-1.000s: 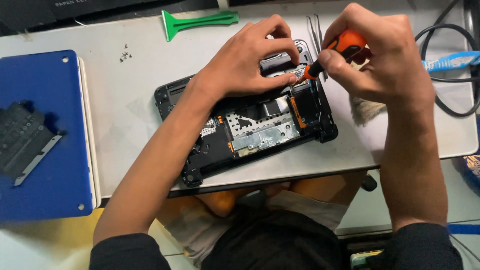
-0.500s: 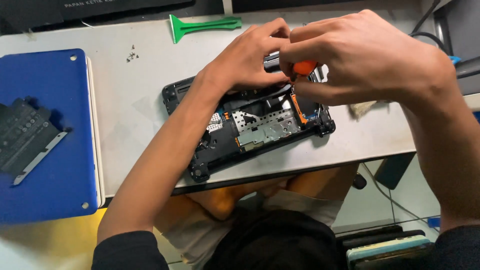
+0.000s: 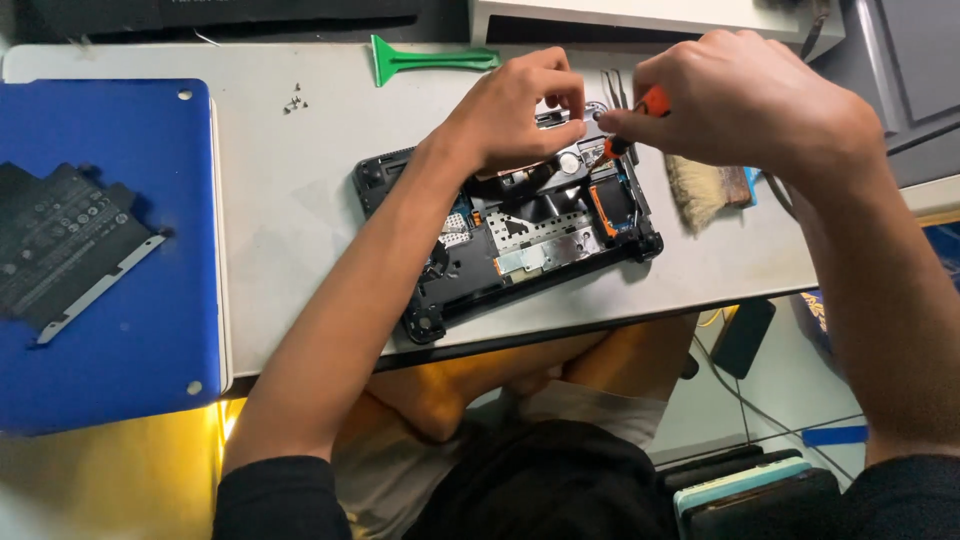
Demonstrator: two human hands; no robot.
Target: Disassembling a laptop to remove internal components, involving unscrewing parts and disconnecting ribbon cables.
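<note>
The opened laptop chassis (image 3: 505, 235) lay slanted on the grey table (image 3: 290, 200), its far-right corner under both hands. The right hand (image 3: 745, 100) was closed around an orange-handled screwdriver (image 3: 640, 112), the tip angled down and leftward into the far-right part of the chassis, beside a round silver part. The left hand (image 3: 515, 110) rested over the far edge of the chassis, fingers curled and pinched on something small there (what exactly they gripped could not be told).

To do this well, the driver would best stand square to the screw head rather than slanted, with steady downward pressure so the tip does not slip onto the board, while the left hand keeps the chassis from turning.

Both forearms reached in from the near side, the left one crossing diagonally over the chassis, the right wrist bent so the knuckles faced up.

A green pry tool (image 3: 430, 60) lay at the far edge, loose screws (image 3: 294, 100) left of it, a brush (image 3: 705, 190) right of the chassis, and a blue laptop lid (image 3: 110, 250) bearing a black battery pack (image 3: 65, 245) on the left.
</note>
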